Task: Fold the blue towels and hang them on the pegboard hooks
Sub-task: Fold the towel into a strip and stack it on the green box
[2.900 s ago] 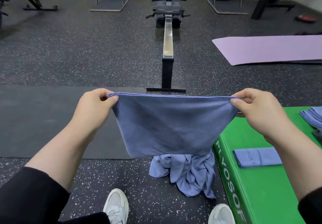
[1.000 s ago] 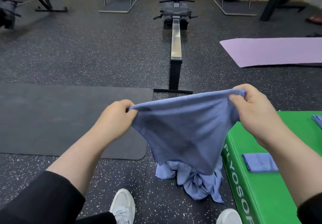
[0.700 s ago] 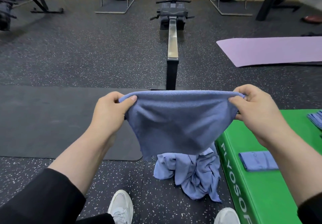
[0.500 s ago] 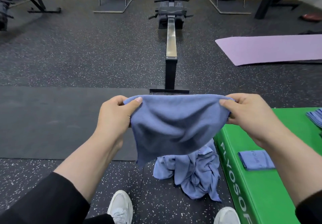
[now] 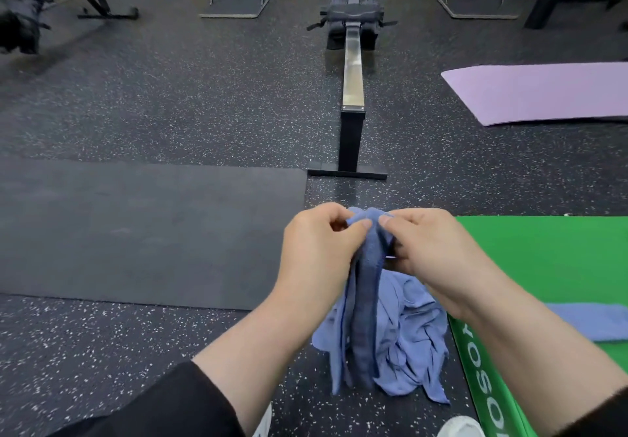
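So I'm mid-fold here, lower centre of the frame: left hand [image 5: 319,249] and right hand [image 5: 431,249] are brought right together, each pinching the top edge of the blue towel [image 5: 365,300], which hangs doubled in a narrow strip straight down between them. Looks to me like the halving fold is just closing, so next I'd want one hand to take both corners while the other evens the hanging edges, then lay it down or fold once more. No pegboard or hooks in view anywhere, so hanging is a way off yet. Going by size: the rowing machine [image 5: 353,73] runs up the middle, black mat [image 5: 146,229] at left, purple mat [image 5: 543,93] upper right, green plyo box [image 5: 543,260] at right with a folded towel [image 5: 591,324] on it. The crumpled towel pile [image 5: 411,334] sits on the floor directly under my hanging towel, so the tail could snag there.
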{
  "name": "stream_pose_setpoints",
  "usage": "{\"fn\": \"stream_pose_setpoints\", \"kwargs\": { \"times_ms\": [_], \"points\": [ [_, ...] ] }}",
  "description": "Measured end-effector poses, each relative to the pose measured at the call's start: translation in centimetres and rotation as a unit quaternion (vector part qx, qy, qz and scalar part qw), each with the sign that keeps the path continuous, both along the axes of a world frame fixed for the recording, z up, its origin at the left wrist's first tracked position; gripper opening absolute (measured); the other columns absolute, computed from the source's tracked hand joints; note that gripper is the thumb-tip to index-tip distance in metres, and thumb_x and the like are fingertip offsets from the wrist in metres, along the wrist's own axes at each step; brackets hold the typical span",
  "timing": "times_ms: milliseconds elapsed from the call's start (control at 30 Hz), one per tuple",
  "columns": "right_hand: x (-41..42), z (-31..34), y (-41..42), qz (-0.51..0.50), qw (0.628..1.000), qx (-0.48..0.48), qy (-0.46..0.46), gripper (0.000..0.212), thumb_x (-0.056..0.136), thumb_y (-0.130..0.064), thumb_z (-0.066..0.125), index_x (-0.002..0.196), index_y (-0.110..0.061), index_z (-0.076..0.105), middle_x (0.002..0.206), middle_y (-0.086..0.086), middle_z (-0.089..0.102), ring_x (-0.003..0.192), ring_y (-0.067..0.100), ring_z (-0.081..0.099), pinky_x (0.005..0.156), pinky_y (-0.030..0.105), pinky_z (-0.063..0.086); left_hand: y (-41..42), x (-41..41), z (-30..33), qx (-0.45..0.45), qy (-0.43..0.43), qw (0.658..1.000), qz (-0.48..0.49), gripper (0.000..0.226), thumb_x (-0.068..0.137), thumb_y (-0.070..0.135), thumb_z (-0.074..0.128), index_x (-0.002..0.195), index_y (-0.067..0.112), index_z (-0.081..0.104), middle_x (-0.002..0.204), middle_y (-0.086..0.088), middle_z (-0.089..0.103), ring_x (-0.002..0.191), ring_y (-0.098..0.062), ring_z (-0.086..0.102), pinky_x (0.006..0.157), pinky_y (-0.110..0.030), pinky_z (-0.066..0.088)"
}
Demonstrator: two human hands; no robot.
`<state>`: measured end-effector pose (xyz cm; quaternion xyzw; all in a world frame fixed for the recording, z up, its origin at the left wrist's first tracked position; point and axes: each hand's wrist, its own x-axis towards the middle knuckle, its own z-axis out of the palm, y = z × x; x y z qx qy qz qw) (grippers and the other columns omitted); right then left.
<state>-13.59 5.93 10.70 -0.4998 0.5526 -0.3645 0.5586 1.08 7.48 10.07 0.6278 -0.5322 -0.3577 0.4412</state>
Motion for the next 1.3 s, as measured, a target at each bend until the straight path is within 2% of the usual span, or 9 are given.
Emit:
{"fn": "stream_pose_setpoints", "kwargs": {
  "times_ms": [133,333,467,567,700,800,933,1133,1300],
  "points": [
    [1.5,-0.1,-0.4,0.028,0.998,0.016,-0.045,0.040,0.102,-0.006,0.043,0.078,-0.003,0.075,0.064,0.001,0.059,0.064,0.012,0.057,0.067,0.027,0.056,-0.2,0.2,0.0,-0.001,-0.030,1.000,0.005,0.016,0.087,0.026,0.076,0.074,0.018,0.073,0.059,0.010,0.063,0.054,-0.004,0.049,0.051,-0.017,0.037],
    [1.6,-0.3,-0.8,0.019,0.992,0.049,-0.110,0.036,0.107,-0.019,0.045,0.085,-0.007,0.071,0.073,0.004,0.071,0.061,0.006,0.061,0.058,0.018,0.049,0.0,-0.1,1.0,0.000,-0.119,0.986,-0.115,0.017,0.084,0.023,0.056,0.081,0.013,0.069,0.087,0.001,0.065,0.088,-0.014,0.058,0.081,-0.038,0.049],
    [0.5,-0.4,-1.2,-0.011,0.995,0.026,-0.093,0.028,0.099,-0.003,0.051,0.082,-0.008,0.072,0.075,0.014,0.064,0.072,0.019,0.060,0.073,0.035,0.053,0.1,0.6,1.7,0.030,-0.070,0.992,-0.097,0.034,0.086,0.003,0.049,0.085,0.024,0.075,0.095,0.012,0.074,0.091,-0.008,0.066,0.084,-0.028,0.052],
    [-0.5,0.2,-1.0,0.017,1.000,-0.022,-0.009,0.028,0.093,0.000,0.050,0.090,-0.011,0.075,0.088,0.029,0.068,0.078,0.023,0.059,0.076,0.047,0.053,-1.0,2.7,1.8,-0.015,-0.127,0.991,-0.050,0.025,0.085,0.007,0.052,0.087,0.030,0.062,0.089,0.013,0.067,0.081,-0.005,0.061,0.072,-0.026,0.047],
    [-1.5,1.2,-0.4,0.103,0.975,-0.113,0.159,0.028,0.091,-0.009,0.052,0.091,-0.026,0.074,0.087,0.017,0.070,0.070,0.020,0.054,0.078,0.052,0.052,-1.5,4.8,1.0,-0.061,-0.235,0.954,-0.175,0.035,0.089,0.023,0.065,0.118,0.040,0.056,0.124,0.020,0.049,0.116,0.002,0.048,0.097,-0.018,0.036],
    [-1.9,1.4,-0.3,0.118,0.965,-0.145,0.183,0.027,0.089,-0.020,0.052,0.094,-0.035,0.074,0.088,0.014,0.073,0.078,0.037,0.062,0.082,0.054,0.052,-1.3,4.7,0.4,-0.059,-0.239,0.938,-0.245,0.029,0.088,0.034,0.071,0.109,0.047,0.056,0.130,0.020,0.044,0.128,-0.003,0.043,0.110,-0.024,0.031],
    [-2.6,1.7,-0.1,0.128,0.959,-0.160,0.194,0.034,0.093,-0.010,0.053,0.093,-0.036,0.075,0.089,0.006,0.076,0.089,0.037,0.066,0.086,0.053,0.052,-1.2,4.6,0.1,-0.026,-0.279,0.926,-0.254,0.015,0.087,0.046,0.071,0.086,0.042,0.056,0.132,0.021,0.047,0.126,-0.006,0.044,0.110,-0.043,0.035],
    [-4.1,2.1,-0.5,0.093,0.964,-0.154,0.196,0.034,0.095,-0.006,0.053,0.089,-0.030,0.076,0.089,-0.002,0.076,0.091,0.027,0.066,0.087,0.037,0.050,-1.7,5.4,0.0,0.080,-0.407,0.867,-0.276,0.030,0.091,0.059,0.059,0.076,0.034,0.060,0.124,0.019,0.057,0.109,-0.010,0.057,0.098,-0.038,0.045],
    [-5.3,1.1,-1.4,0.074,0.952,-0.145,0.259,0.028,0.094,-0.011,0.055,0.088,-0.030,0.075,0.085,0.012,0.073,0.068,0.028,0.057,0.077,0.046,0.053,-2.1,5.4,0.7,-0.007,-0.393,0.906,-0.159,0.037,0.088,0.056,0.063,0.068,0.026,0.056,0.100,0.011,0.067,0.092,-0.014,0.062,0.084,-0.037,0.049]
  ]
}}
